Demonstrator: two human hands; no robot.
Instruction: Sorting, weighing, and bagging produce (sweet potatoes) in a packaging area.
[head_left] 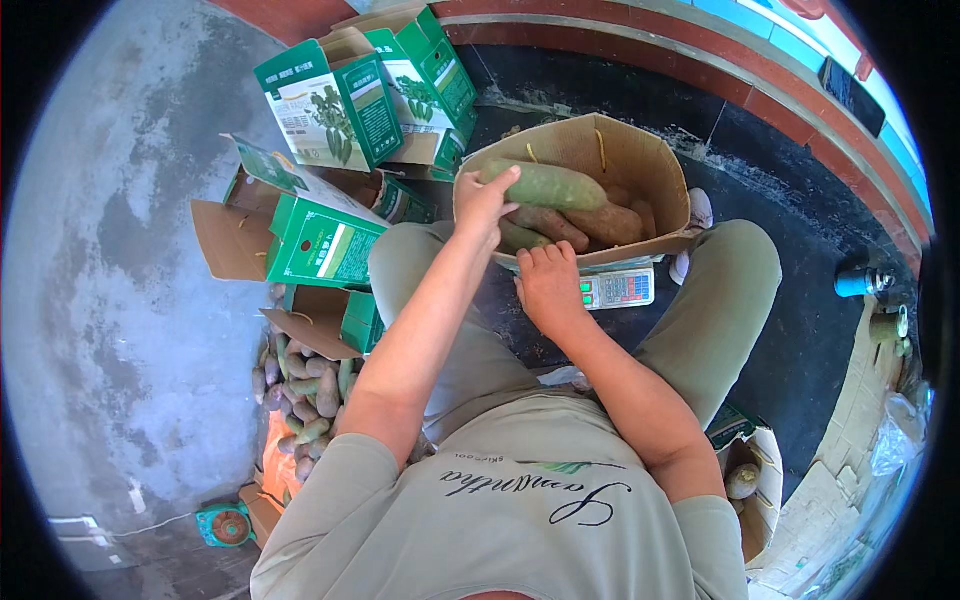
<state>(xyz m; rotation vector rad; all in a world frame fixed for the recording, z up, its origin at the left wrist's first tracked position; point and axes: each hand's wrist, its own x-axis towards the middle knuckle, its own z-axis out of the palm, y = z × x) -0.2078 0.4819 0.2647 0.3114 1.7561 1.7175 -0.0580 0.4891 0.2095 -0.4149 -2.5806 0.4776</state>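
My left hand (487, 205) is closed round one end of a long, thick green radish (555, 186), raised over an open cardboard box (655, 165). Inside the box lie several more radishes (610, 224), green to earthy brown, partly hidden by the held one. My right hand (550, 285) grips the near rim of the box, its fingers curled over the edge. Just below that rim a digital scale (628, 288) shows its keypad and a lit green display; the box hides the rest of it.
Green and white cartons (325, 105) stand at the far left, with open ones (330, 240) beside my left leg. Below them a heap of radishes (310, 385) covers the floor. Another box (768, 470) with radishes sits at my right hip. A blue container (855, 282) stands far right.
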